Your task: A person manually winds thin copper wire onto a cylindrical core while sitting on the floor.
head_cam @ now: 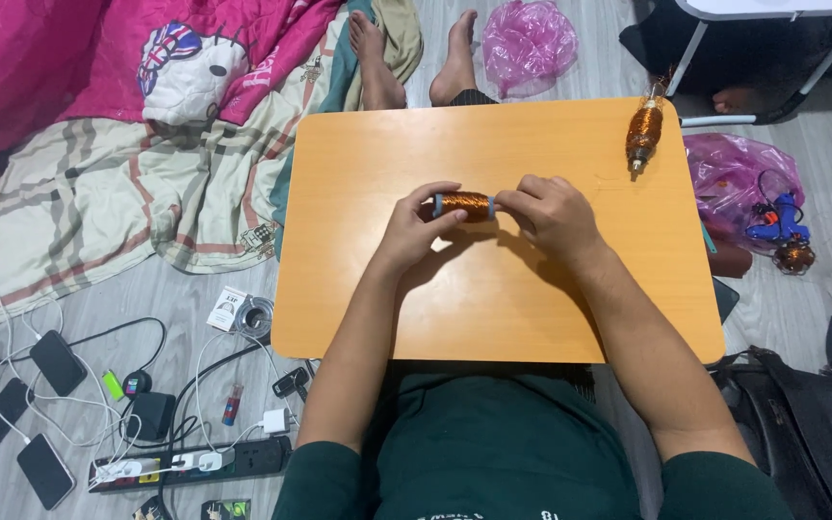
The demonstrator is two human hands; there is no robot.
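A small copper wire coil [465, 204] with a pale blue end is held between both hands above the middle of an orange low table [493, 308]. My left hand [414, 229] grips its left end with thumb and fingers. My right hand [551, 212] pinches its right end. A second, longer copper coil [643, 133] lies on the table's far right corner, apart from both hands.
Two bare feet of another person [416, 58] rest beyond the table's far edge. Pink plastic bags [530, 43] and a blue glue gun [777, 221] lie to the right. Phones, cables and a power strip [190, 460] cover the floor at the left. A black bag [801, 424] sits at the lower right.
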